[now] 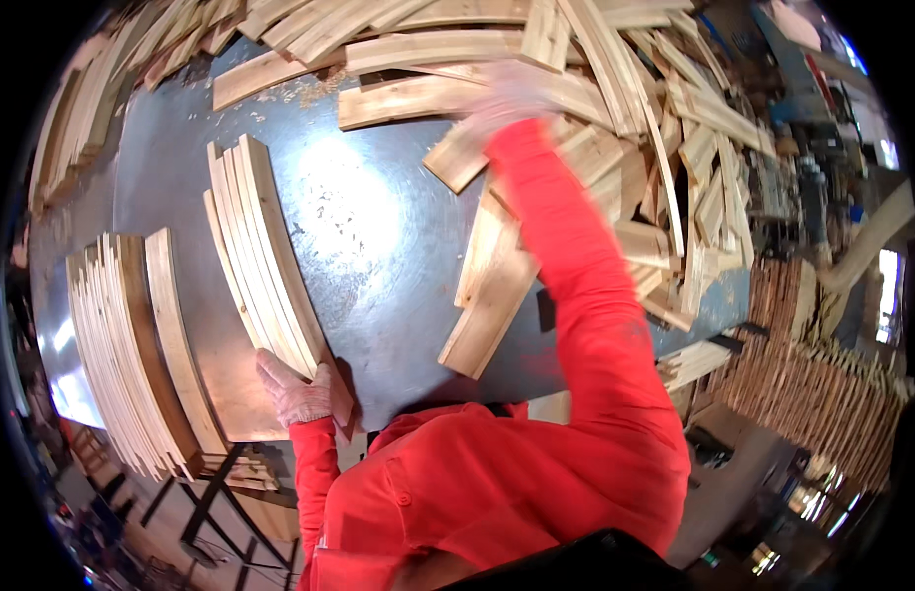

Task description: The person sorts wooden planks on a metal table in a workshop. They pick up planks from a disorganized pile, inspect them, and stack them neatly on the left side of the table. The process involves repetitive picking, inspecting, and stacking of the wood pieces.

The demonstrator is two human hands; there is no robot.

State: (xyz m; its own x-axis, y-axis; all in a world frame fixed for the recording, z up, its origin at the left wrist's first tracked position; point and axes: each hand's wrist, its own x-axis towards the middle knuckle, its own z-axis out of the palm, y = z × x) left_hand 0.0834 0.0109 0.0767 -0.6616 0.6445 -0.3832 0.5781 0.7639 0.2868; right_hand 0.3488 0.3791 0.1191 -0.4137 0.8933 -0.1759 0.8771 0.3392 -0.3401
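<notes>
My left hand [298, 392], in a pale work glove, is wrapped round the near end of a small bundle of wooden boards [255, 236]. The boards stand on edge side by side on the metal tabletop. My right arm, in a red sleeve, stretches to the far side, over a heap of loose boards. There my right hand [514, 98] is smeared by motion, so its fingers cannot be made out. It is at the right end of a pale board [408, 101]. Two loose boards [487, 320] lie beneath and left of that arm.
A larger stack of boards on edge [122, 345] stands at the table's left, with a single board [181, 335] beside it. More boards [93, 108] lie at the far left. The metal table [378, 295] carries the heap at right. Stacked timber [802, 374] stands beyond on the right.
</notes>
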